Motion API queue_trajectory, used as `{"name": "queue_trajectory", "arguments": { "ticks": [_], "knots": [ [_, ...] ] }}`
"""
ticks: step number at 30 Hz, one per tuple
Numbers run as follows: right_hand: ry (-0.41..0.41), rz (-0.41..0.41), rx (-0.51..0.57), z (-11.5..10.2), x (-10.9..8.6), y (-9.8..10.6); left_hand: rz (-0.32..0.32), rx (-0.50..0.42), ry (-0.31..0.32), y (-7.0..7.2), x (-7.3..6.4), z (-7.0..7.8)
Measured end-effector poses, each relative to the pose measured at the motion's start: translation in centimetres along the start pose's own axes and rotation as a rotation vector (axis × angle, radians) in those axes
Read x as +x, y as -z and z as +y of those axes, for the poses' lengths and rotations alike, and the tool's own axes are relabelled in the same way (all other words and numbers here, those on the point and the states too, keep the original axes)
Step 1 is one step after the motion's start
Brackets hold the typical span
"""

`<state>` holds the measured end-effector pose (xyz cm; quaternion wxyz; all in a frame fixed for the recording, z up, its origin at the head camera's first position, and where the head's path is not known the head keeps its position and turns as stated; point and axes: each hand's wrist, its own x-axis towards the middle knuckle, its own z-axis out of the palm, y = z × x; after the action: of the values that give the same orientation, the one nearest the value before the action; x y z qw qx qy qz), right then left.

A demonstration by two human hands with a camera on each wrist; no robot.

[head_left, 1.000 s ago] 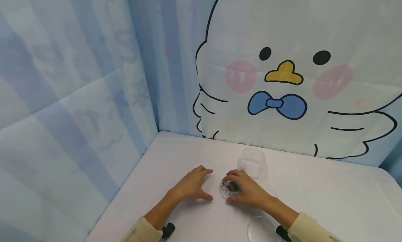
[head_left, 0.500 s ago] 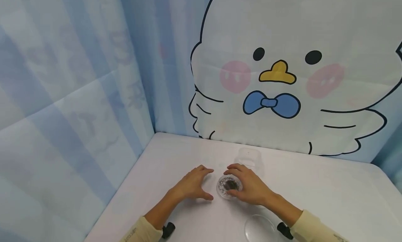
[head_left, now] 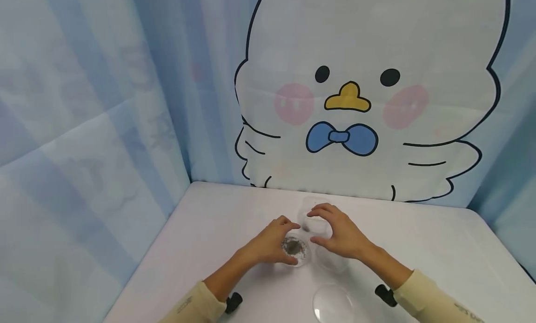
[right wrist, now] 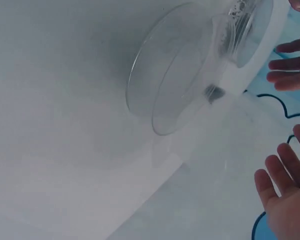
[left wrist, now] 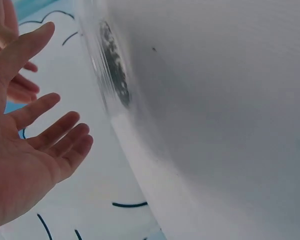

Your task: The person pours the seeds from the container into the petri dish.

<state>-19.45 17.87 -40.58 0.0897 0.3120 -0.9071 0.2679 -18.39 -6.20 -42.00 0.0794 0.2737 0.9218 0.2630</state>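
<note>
A clear round container [head_left: 300, 255] with a ring of black-and-white specks and a greyish middle stands on the table. My left hand [head_left: 272, 241] reaches round its left side in the head view, thumb and fingers spread. In the left wrist view, the fingers of my left hand [left wrist: 25, 165] stand apart from the container [left wrist: 97, 60]. To the right, my right hand [head_left: 345, 232] hovers with parted, slightly bent fingers and nothing between them. Behind it is a clear plastic box [head_left: 311, 204], partly hidden. A small dark patch [right wrist: 215, 93] shows near the box; its kind is unclear.
One clear round lid or dish [head_left: 332, 304] lies near the front of the white table [head_left: 234, 211]. Another clear disc [head_left: 331, 261] lies beside the container, under the right hand. A printed curtain [head_left: 360, 174] stands behind the table and a striped one [head_left: 96, 151] at left.
My right hand has left the round container and moved back and right, towards the clear box. My left hand has come in beside the container. The head view has turned slightly right.
</note>
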Motion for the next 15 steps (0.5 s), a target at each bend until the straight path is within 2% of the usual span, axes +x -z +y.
{"name": "queue_trajectory", "arguments": {
  "ticks": [7, 10, 15],
  "knots": [
    [-0.033, 0.058, -0.018, 1.8, 0.7, 1.1, -0.037, 0.028, -0.04, -1.2, 1.8, 1.7],
    [-0.061, 0.047, -0.021, 2.7, 1.0, 1.4, -0.053, 0.032, -0.062, -2.1, 2.6, 2.3],
    [-0.153, -0.004, -0.01, 3.9, 1.4, 1.5, -0.068, 0.043, -0.083, -3.5, 3.5, 3.4]
  ]
}}
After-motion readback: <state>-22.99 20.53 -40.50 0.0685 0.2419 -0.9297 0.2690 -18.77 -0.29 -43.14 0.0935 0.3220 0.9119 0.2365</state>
